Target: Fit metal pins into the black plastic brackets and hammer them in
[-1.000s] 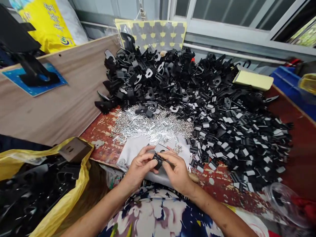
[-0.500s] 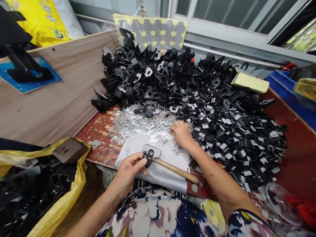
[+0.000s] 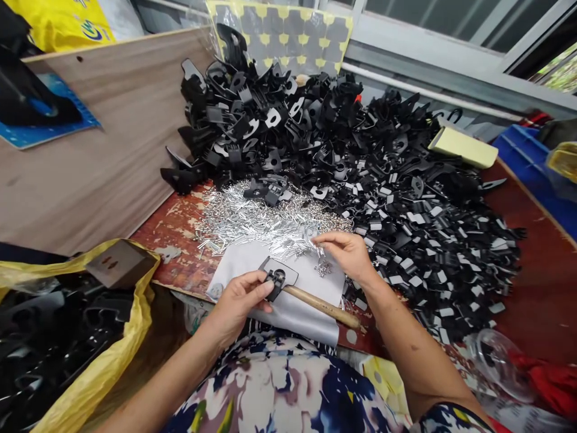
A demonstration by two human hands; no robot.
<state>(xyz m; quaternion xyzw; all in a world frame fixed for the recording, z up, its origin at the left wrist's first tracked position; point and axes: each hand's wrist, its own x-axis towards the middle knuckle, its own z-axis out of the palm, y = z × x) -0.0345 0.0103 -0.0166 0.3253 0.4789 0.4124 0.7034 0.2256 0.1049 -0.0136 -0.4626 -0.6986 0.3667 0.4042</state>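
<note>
My left hand (image 3: 246, 297) grips a black plastic clip part (image 3: 276, 284) between thumb and fingers, above a pale grey cloth (image 3: 297, 319). A flat, grey-faced plate sticks out from its far side. A wooden handle (image 3: 322, 305) lies on the cloth, its upper end hidden behind the part. My right hand (image 3: 349, 255) hovers at the near edge of a heap of thin metal pins (image 3: 270, 219), thumb and forefinger pinched together. Anything between those fingertips is too small to name. Just below them lies a small cluster of tiny metal pieces (image 3: 323, 268).
Behind the pins rises a big pile of black plastic parts (image 3: 270, 120), with smaller black pieces (image 3: 419, 240) spread rightward. A wooden board (image 3: 112, 132) walls off the left. A yellow bag (image 3: 144, 325) of black parts stands at lower left, a clear plastic container (image 3: 500, 364) at lower right.
My right hand has drawn back slightly from the pins toward me, its fingers now pinched and pointing left. The left hand keeps hold of the clip part, tilted a little. The view has tipped downward.
</note>
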